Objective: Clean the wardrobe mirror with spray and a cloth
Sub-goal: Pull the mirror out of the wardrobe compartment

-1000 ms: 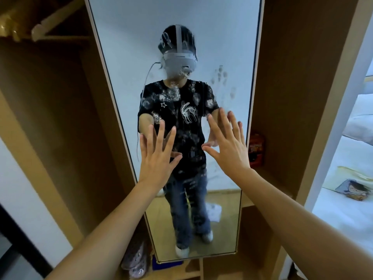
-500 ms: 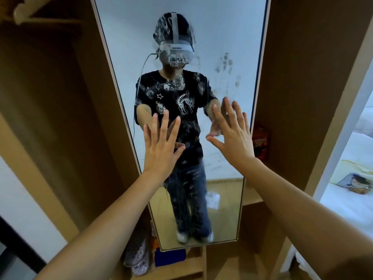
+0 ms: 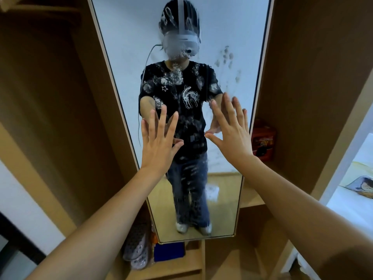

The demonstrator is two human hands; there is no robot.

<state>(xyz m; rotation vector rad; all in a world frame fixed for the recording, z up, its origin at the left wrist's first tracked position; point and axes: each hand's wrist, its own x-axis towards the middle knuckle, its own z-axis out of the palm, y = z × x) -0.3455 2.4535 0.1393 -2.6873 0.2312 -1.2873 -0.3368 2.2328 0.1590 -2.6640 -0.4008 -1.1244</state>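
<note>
My left hand [image 3: 159, 146] is raised in the centre of the frame, just left of the middle, with the fingers spread wide and the back of the hand towards me. It holds nothing. My right hand [image 3: 232, 130] is up beside it, just right of the middle and slightly higher, also fanned open and empty, the thumb pointing in towards the left hand. A gap lies between the two thumbs.

The mirror [image 3: 232, 37] stands directly behind both hands. It is a tall, narrow panel running from the top edge of the frame down to the lower centre, tilted so that it narrows towards the bottom. Both hands lie over its middle band, the left near its left edge and the right near its right edge. The fingertips meet their own reflections in the glass, so they seem to be at the surface, though I cannot tell how firmly they press.

The glass is dirty. Whitish smears [image 3: 171, 77] spread over the middle of it, and a set of finger marks [image 3: 226, 57] shows in the upper right of the panel, above my right hand.

The wooden wardrobe [image 3: 302, 77] frames the mirror on both sides. A red box [image 3: 263, 138] sits on a shelf at the right, just beside the mirror's edge and near my right hand. Pale perforated shoes [image 3: 135, 249] and a blue object [image 3: 168, 251] lie below the mirror's bottom left corner, in the lower part of the frame.
</note>
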